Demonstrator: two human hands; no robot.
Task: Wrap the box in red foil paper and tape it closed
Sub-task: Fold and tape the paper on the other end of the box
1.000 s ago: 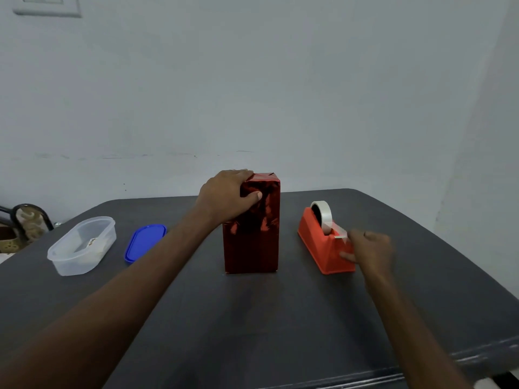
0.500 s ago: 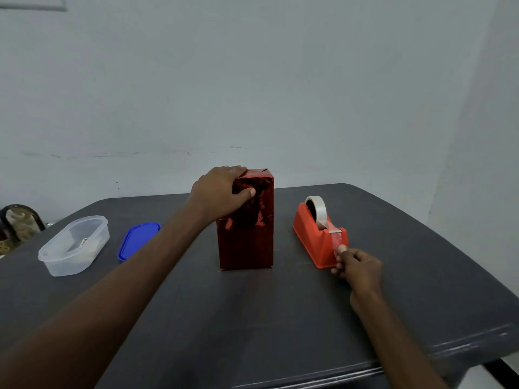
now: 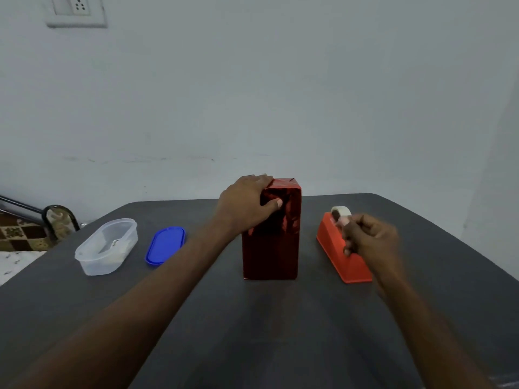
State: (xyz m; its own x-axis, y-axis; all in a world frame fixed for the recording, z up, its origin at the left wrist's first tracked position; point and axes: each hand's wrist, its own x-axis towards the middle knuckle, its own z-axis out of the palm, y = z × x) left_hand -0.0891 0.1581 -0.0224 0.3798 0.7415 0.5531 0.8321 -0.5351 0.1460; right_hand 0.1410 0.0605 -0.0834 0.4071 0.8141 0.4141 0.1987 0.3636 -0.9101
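Red-foil-wrapped box (image 3: 271,242) stands upright at the middle of the dark table (image 3: 252,332), its wrapping on and the top fold gathered under my left hand (image 3: 247,204). That hand is cupped over the upper left corner, thumb pressed across the near face, pinning the foil flap down. At about three o'clock from the box, just beside it but apart, sits the orange tape dispenser (image 3: 341,254) with its roll of tape (image 3: 340,212) at the far end. My right hand (image 3: 370,238) is over the dispenser, fingers curled in as if pinching a strip. It is blurred, so I cannot tell whether tape is really between the fingertips or how long the piece is.

Off at nine o'clock lie a clear plastic container (image 3: 106,247) and a blue lid (image 3: 165,245), well clear of the work.

What worries me, as I judge it: the box is tall and narrow, and I hold it from the top on one side only, so a sideways tug could tip it or slide it. Foil is springy and slick. If my thumb eases while I reach across, the fold may pop open. A loose strip of tape can curl and stick to itself or my fingers, or land crooked and wrinkle the foil, and peeling it back would likely tear the paper.
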